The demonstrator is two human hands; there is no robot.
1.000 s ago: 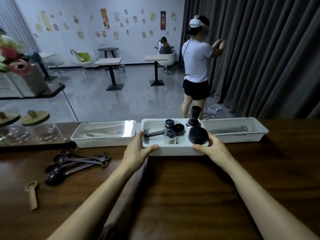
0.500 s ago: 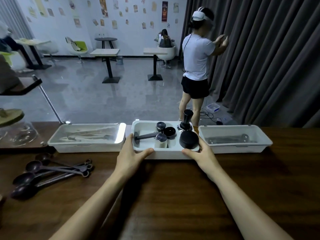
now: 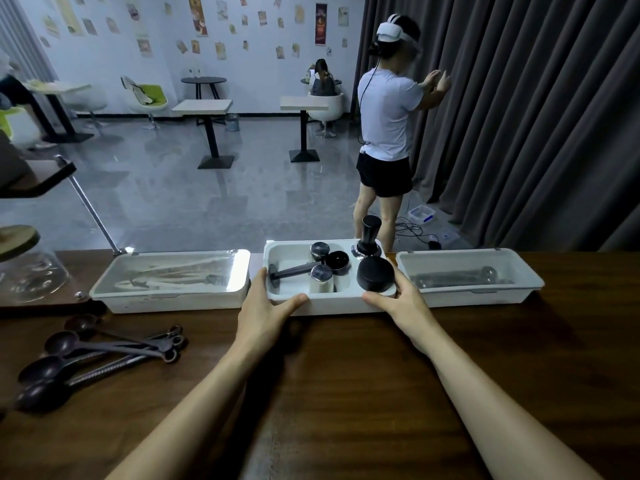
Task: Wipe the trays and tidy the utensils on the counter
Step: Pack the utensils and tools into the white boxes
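Observation:
Three white trays stand in a row at the counter's far edge. My left hand (image 3: pixel 265 308) grips the front left corner of the middle tray (image 3: pixel 332 304), and my right hand (image 3: pixel 403 299) grips its front right corner. That tray holds black and metal coffee tools: an upright tamper (image 3: pixel 369 237), a round black puck (image 3: pixel 375 273), small cups, and a lying tamper. The left tray (image 3: pixel 166 299) has a clear lid. The right tray (image 3: pixel 485 297) holds a long metal utensil. Several dark spoons (image 3: pixel 93 355) lie loose at the left.
A dark wooden counter (image 3: pixel 346 393) spreads in front of me. Glass domes with wooden lids (image 3: pixel 24 265) sit at the far left. Beyond the counter a person in a headset (image 3: pixel 388 133) stands by grey curtains, among café tables and chairs.
The view has shifted, so the trays sit more centred. Both hands stay on the middle tray's front corners, which sits between the other two trays throughout.

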